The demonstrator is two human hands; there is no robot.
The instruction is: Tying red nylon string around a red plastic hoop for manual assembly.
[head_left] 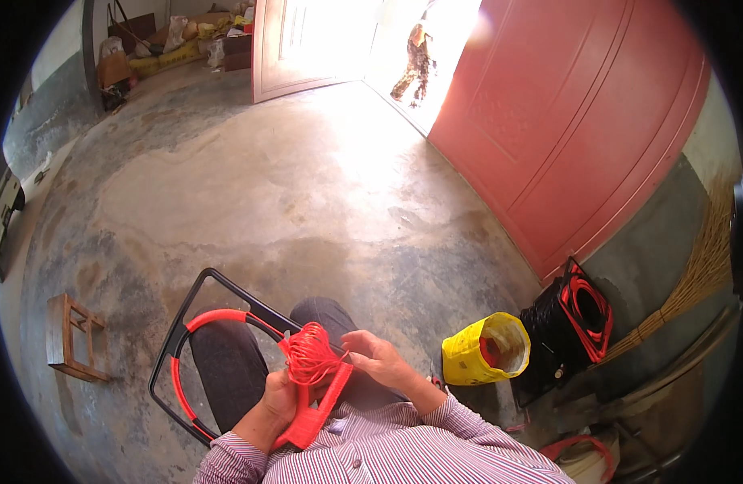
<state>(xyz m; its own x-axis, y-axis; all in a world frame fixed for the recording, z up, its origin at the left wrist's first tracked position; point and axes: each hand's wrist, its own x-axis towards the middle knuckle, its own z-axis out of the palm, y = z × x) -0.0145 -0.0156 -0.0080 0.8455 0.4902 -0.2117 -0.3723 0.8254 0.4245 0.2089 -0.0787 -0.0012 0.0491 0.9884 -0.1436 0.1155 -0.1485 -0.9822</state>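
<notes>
Across my lap lies a black rectangular frame with a ring inside it, partly wrapped in red strip. A looped bundle of thin red cord sits at the ring's right side. My left hand is closed around the lower part of this bundle; some of its fingers are hidden. My right hand is just right of the bundle, its fingers bent together near the frame's edge. What they pinch, if anything, is too small to tell. Below the bundle, a broad red wrapped section rests against my shirt.
A yellow bucket-shaped container stands at my right, beside a black bundle with red edging. A straw broom leans farther right. A small wooden stool is at left. Red doors stand ahead, one opened to bright light.
</notes>
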